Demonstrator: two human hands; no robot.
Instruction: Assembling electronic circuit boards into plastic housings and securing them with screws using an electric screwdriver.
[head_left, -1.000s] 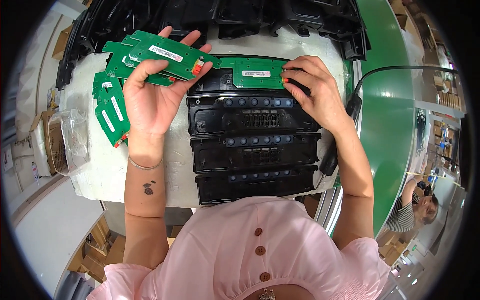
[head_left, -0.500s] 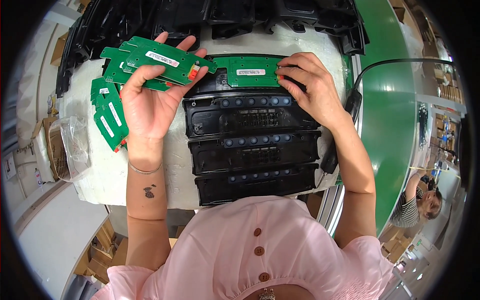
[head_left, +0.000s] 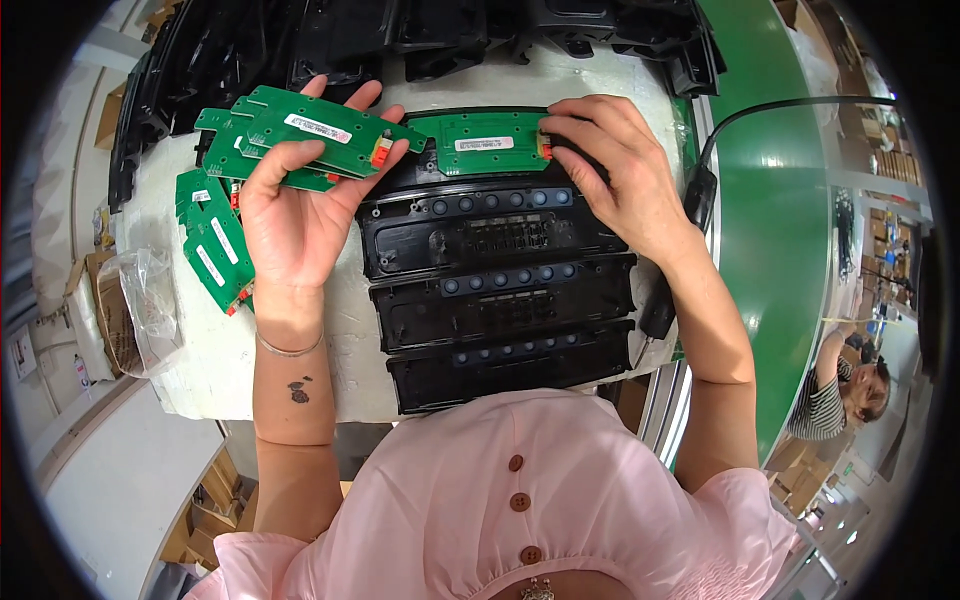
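Observation:
My left hand [head_left: 300, 215] is closed round several stacked green circuit boards [head_left: 300, 135], thumb on top and fingers beneath. The boards carry white labels and red connectors. At the farthest black plastic panel [head_left: 400, 178], a single circuit board [head_left: 480, 155] lies along the panel. My right hand [head_left: 620, 165] has its thumb and fingers at that board's right end, by the red and yellow connector; whether the fingertips press on it is hard to tell. Nearer to me, more black panels [head_left: 510, 305] lie in a row, each with a line of round bluish buttons.
More green boards [head_left: 215, 245] rest left of my left forearm. Black plastic housings [head_left: 450, 35] pile up at the back. A black-handled tool [head_left: 657, 312] with a cable lies right of the panels. A clear plastic bag [head_left: 150, 310] is at the left; a person [head_left: 840, 395] sits far right.
The single board has shifted slightly left over the far panel. My right hand's fingers have loosened and lifted a little at its right end; my left hand still holds the stack.

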